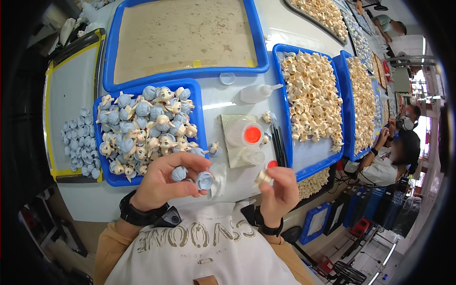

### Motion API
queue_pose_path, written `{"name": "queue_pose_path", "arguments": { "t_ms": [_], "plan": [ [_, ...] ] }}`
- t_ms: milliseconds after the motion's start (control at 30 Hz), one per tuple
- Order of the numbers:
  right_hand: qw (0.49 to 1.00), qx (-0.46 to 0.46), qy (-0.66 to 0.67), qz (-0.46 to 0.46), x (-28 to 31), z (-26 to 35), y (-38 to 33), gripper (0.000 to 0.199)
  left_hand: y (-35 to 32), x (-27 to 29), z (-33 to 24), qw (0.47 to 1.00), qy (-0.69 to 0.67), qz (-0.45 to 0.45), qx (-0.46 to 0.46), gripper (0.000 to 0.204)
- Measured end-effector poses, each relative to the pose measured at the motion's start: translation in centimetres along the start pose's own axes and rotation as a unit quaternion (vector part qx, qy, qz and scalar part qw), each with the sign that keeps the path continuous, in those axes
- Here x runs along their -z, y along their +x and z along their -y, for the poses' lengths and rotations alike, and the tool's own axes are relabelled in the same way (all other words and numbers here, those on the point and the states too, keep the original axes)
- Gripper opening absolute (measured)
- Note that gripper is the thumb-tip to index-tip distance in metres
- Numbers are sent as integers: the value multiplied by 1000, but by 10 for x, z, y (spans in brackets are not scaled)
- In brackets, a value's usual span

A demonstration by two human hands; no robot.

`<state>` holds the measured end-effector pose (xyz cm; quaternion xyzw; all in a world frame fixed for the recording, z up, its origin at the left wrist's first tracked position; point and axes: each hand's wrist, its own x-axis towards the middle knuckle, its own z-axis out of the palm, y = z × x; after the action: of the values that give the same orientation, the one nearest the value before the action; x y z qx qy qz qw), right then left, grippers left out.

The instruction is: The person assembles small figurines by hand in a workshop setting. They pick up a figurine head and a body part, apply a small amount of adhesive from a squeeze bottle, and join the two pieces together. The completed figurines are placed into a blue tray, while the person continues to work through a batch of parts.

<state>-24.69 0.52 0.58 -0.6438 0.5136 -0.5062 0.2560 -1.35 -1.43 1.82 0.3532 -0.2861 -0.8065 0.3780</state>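
Observation:
My left hand (159,183) is closed around small pale blue doll hair pieces. One hair piece (179,173) lies in the palm and another (204,181), hollow side up, sits at the fingertips. My right hand (279,192) pinches a small cream doll head part (262,178) between thumb and fingers, apart from the left hand. Just beyond the left hand stands a blue tray (203,109) heaped with doll heads (142,108) in pale blue hair. Ahead, between the hands, are a clear jar (237,130) with a bright red round centre and a small clear cup (251,156).
A white squeeze bottle (255,93) lies beyond the jar, near dark thin tools (279,142). Blue trays (343,156) of cream parts line the right. Loose hair pieces (80,142) cover the left board. A larger blue tray (108,57) stands behind. Another person (387,161) works at right.

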Motion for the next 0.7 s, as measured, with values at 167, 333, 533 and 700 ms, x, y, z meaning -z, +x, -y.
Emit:
{"name": "queue_pose_path", "arguments": {
  "t_ms": [167, 333, 533, 700],
  "plan": [
    [990, 38, 90, 99, -21, 26, 14, 36, 0, -1, 7, 1000, 28, -2, 11, 32],
    [986, 51, 85, 131, -28, 27, 16, 37, -1, -2, 8, 999, 38, -4, 1, 31],
    [976, 66, 62, 200, -29, 19, 16, 41, -2, -4, 9, 996, 89, 1, -27, 32],
    [970, 96, -8, 221, -27, 32, 20, 48, 1, 0, 16, 986, 132, 28, -102, 32]
  ]
}}
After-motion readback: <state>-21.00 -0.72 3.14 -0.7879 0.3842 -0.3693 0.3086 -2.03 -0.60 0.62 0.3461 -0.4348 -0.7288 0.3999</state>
